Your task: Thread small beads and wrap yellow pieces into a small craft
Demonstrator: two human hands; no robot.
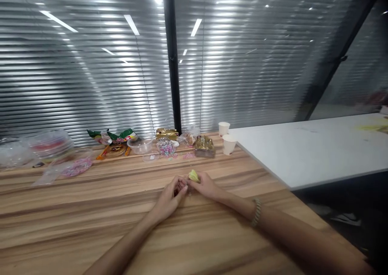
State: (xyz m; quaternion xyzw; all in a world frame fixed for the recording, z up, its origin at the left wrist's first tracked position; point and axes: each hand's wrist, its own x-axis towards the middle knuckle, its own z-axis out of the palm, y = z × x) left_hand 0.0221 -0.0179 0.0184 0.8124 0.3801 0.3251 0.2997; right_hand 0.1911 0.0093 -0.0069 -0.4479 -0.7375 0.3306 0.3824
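Note:
Above the wooden table, my two hands meet near the middle of the view. A small pale yellow thing, perhaps soft or folded, is in the fingers of my right hand, which are closed on it. My left hand is curled, its thumb and fingers brought together close beside the right fingertips. Something thin and clear seems to lie between the two hands, too small to make out. What the left fingers hold is hidden.
Along the back stand paper cups, a gold-topped box, a clear bowl, green snack bags and small pink pieces. Stacked plastic containers are at the left. A white table adjoins at right, before window blinds.

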